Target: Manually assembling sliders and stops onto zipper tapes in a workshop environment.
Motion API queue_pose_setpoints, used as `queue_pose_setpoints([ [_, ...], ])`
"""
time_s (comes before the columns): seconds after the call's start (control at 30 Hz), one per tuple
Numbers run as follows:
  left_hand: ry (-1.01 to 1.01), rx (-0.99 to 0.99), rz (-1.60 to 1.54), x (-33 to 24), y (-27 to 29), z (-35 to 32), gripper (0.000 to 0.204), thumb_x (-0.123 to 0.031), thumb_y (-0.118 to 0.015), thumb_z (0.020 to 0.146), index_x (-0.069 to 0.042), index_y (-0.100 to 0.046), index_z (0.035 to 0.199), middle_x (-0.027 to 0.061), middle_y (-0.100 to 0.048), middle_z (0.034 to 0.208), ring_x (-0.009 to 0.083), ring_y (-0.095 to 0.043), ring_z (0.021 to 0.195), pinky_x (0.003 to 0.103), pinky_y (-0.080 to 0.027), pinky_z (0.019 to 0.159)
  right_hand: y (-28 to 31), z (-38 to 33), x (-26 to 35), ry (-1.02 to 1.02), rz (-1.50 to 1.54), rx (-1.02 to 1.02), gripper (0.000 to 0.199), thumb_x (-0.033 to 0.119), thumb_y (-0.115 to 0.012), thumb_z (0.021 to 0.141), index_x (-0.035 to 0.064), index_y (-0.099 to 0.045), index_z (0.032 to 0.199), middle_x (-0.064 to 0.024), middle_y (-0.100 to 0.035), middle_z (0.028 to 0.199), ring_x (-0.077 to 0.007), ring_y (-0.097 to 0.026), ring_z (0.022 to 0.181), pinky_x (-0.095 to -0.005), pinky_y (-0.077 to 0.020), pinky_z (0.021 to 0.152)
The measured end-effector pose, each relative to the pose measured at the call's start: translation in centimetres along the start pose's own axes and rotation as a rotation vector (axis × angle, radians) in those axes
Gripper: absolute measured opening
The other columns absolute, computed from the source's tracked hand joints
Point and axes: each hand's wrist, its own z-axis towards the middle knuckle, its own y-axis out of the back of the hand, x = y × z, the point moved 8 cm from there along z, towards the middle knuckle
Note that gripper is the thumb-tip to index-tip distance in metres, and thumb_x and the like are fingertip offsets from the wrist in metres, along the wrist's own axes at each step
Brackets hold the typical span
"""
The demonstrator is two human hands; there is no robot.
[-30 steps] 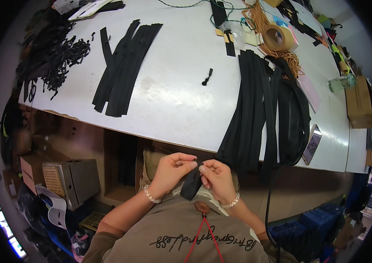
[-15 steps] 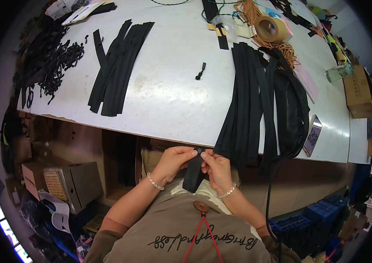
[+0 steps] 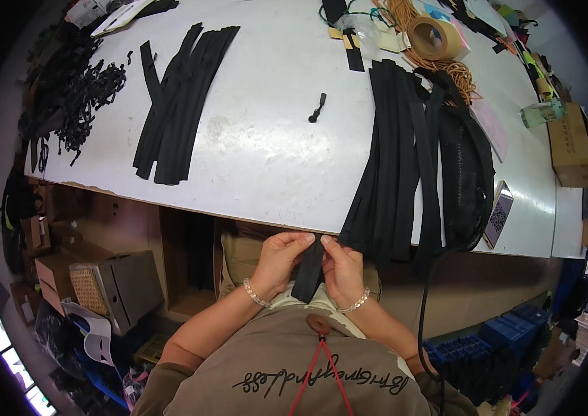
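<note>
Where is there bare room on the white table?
The widest bare patch of the white table lies beyond the left hand, between the left strip pile and the right strip pile, interrupted by a small black piece. A smaller one lies right of the phone. Crowded: the far right around the tape roll, and the left end under the black tangle.

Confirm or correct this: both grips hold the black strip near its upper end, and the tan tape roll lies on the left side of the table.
Wrong on one point: the tan tape roll lies on the right side of the table, as the head view shows. The left grip and right grip do hold the black strip near its upper end.
</note>
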Motion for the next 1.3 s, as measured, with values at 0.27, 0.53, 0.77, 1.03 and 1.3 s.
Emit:
queue_pose_setpoints([
  [0.27,0.039,0.083,-0.06,-0.7,-1.7,-0.5,0.014,-0.009,-0.06,0.085,0.004,-0.061,0.09,0.011,-0.065,0.079,0.0149,-0.063,0.069,0.025,-0.052,0.064,0.0,-0.1,-0.4,-0.121,0.098,-0.033,0.009,0.006,-0.064,0.081,0.0042,-0.059,0.073,-0.0013,-0.055,0.065,-0.011,-0.05,0.058,-0.0258,-0.0398,0.053],
  [0.53,-0.277,-0.024,0.281,-1.9,0.3,-0.9,0.014,-0.007,-0.063,0.083,0.003,-0.06,0.093,0.0092,-0.065,0.084,0.01,-0.061,0.071,0.021,-0.05,0.066,0.3,-0.3,-0.3,-0.11,-0.054,0.144,0.01,0.011,-0.061,0.085,0.0037,-0.057,0.09,-0.0019,-0.057,0.079,-0.0097,-0.053,0.067,-0.0246,-0.0457,0.063],
  [0.77,-0.085,0.051,0.094,-0.9,-0.6,-0.6,0.013,-0.007,-0.059,0.086,0.004,-0.06,0.093,0.0108,-0.065,0.084,0.0134,-0.063,0.073,0.023,-0.052,0.067,0.4,0.1,-1.0,-0.184,0.02,0.152,0.007,0.009,-0.061,0.085,0.0034,-0.058,0.088,-0.0021,-0.058,0.078,-0.0107,-0.054,0.067,-0.0253,-0.0462,0.064],
  [1.03,0.058,0.058,-0.024,0.2,-0.8,0.1,0.013,-0.008,-0.057,0.087,0.003,-0.06,0.094,0.0129,-0.066,0.083,0.0171,-0.065,0.072,0.025,-0.053,0.067,0.4,0.5,-1.3,-0.195,0.16,0.01,0.004,0.006,-0.061,0.083,0.0041,-0.059,0.08,-0.0035,-0.059,0.073,-0.0126,-0.053,0.064,-0.027,-0.0437,0.062],
  [1.3,0.163,0.143,-0.04,-0.3,-2.2,-0.3,0.01,-0.008,-0.058,0.087,0.001,-0.061,0.09,0.0094,-0.065,0.083,0.0142,-0.063,0.075,0.024,-0.051,0.067,0.1,0.1,-1.0,-0.269,0.178,0.048,0.005,0.005,-0.06,0.084,0.0032,-0.059,0.079,-0.0036,-0.058,0.073,-0.0126,-0.054,0.065,-0.0274,-0.0439,0.062],
])
